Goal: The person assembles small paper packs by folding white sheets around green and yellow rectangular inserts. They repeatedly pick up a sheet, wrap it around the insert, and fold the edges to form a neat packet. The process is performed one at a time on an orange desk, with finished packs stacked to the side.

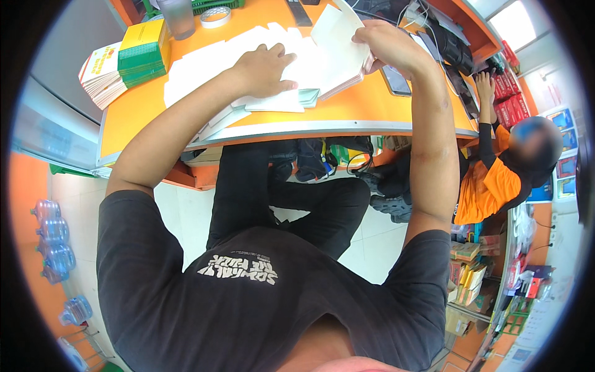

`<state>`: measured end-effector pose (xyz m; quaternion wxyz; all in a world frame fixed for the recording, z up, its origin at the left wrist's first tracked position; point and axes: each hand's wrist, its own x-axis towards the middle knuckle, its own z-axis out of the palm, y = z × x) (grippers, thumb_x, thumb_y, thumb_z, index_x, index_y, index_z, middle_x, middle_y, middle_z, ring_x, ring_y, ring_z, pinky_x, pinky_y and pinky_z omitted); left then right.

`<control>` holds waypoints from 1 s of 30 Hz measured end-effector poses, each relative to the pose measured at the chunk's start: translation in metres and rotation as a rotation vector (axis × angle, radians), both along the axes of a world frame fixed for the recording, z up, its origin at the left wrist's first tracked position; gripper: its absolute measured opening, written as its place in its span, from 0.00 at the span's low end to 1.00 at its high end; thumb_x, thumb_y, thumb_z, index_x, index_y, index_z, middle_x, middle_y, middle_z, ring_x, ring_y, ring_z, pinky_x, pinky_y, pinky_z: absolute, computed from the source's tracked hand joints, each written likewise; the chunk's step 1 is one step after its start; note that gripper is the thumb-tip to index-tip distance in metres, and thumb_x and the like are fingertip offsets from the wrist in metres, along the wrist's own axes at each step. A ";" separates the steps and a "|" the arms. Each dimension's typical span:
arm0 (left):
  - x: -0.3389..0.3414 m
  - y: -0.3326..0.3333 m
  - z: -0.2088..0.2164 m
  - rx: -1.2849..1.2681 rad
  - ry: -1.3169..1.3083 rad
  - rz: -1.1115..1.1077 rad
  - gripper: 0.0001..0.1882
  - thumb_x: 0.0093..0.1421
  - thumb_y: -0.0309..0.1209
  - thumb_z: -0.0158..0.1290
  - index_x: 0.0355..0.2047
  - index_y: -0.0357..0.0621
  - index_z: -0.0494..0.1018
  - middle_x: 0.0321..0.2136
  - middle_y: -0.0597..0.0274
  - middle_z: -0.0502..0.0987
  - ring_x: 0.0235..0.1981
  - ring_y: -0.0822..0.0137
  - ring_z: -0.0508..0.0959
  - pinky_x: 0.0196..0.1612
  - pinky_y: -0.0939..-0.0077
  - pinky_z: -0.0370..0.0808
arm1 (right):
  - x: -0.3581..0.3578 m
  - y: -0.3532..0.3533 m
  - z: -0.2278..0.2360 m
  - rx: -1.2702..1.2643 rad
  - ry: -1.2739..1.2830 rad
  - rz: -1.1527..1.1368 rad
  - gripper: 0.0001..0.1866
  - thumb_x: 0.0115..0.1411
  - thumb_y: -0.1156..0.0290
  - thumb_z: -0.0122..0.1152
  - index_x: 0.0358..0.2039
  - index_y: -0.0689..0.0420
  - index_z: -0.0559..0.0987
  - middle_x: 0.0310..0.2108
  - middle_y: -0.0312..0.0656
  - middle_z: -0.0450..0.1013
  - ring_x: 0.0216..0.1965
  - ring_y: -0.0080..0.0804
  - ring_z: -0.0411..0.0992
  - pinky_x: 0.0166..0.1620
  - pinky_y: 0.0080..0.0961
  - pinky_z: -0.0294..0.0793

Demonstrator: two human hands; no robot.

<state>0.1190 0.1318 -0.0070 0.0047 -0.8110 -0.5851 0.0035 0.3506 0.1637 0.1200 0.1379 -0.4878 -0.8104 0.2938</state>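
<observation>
My left hand (266, 71) rests on a spread of white paper pieces (198, 68) on the orange table (133, 127), its fingers apart and slightly bent. By its thumb lies a small pale green folded piece (308, 97). My right hand (387, 46) pinches the edge of a white paper piece (338, 40), which is lifted and curls upward. Beneath it sits a stack of similar white pieces (344, 84) with pinkish edges. Whether the right fingers also hold part of that stack is hidden.
Bundled yellow, green and white folded cartons (127, 62) stand at the left, near a clear cup (178, 18) and a tape roll (215, 17). A phone (395, 80) lies right of my right hand. A person in orange (486, 192) sits at the table's right end.
</observation>
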 end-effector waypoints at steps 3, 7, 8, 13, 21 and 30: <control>0.007 -0.005 0.006 0.002 0.020 0.030 0.40 0.64 0.57 0.51 0.69 0.48 0.59 0.61 0.48 0.65 0.59 0.48 0.70 0.61 0.53 0.70 | 0.002 -0.010 -0.004 0.022 0.076 -0.017 0.20 0.62 0.67 0.48 0.47 0.68 0.77 0.35 0.47 0.79 0.30 0.29 0.79 0.35 0.25 0.82; 0.008 0.001 0.004 -0.004 -0.020 0.029 0.43 0.61 0.55 0.56 0.69 0.46 0.57 0.62 0.46 0.66 0.59 0.45 0.71 0.62 0.51 0.69 | 0.015 -0.005 -0.006 -0.010 0.081 0.096 0.16 0.62 0.67 0.49 0.40 0.66 0.77 0.28 0.44 0.78 0.23 0.28 0.77 0.27 0.26 0.79; 0.007 0.010 0.002 0.013 -0.037 -0.002 0.44 0.59 0.55 0.58 0.69 0.45 0.57 0.62 0.45 0.66 0.59 0.44 0.71 0.62 0.51 0.69 | 0.017 0.004 -0.016 0.116 0.015 0.094 0.15 0.61 0.65 0.50 0.37 0.66 0.77 0.27 0.44 0.77 0.22 0.28 0.77 0.25 0.27 0.79; 0.001 0.017 0.012 -0.075 0.061 0.001 0.50 0.56 0.58 0.58 0.71 0.42 0.55 0.61 0.45 0.67 0.58 0.46 0.72 0.62 0.55 0.69 | 0.017 0.034 -0.041 -0.133 0.126 0.046 0.16 0.59 0.70 0.48 0.41 0.68 0.75 0.28 0.47 0.77 0.24 0.35 0.79 0.32 0.33 0.83; 0.014 0.023 0.023 -0.194 0.087 -0.018 0.48 0.57 0.59 0.57 0.70 0.45 0.58 0.61 0.49 0.66 0.58 0.48 0.71 0.60 0.56 0.71 | -0.008 -0.004 0.005 0.042 -0.226 0.209 0.15 0.53 0.73 0.48 0.23 0.65 0.84 0.28 0.46 0.82 0.26 0.35 0.80 0.30 0.30 0.80; -0.057 0.045 -0.047 0.297 -0.253 -0.365 0.28 0.56 0.40 0.60 0.56 0.44 0.71 0.54 0.53 0.74 0.55 0.58 0.75 0.58 0.58 0.72 | -0.138 -0.027 0.016 0.430 -0.585 0.423 0.18 0.51 0.64 0.64 0.44 0.45 0.86 0.40 0.39 0.82 0.39 0.35 0.80 0.43 0.35 0.77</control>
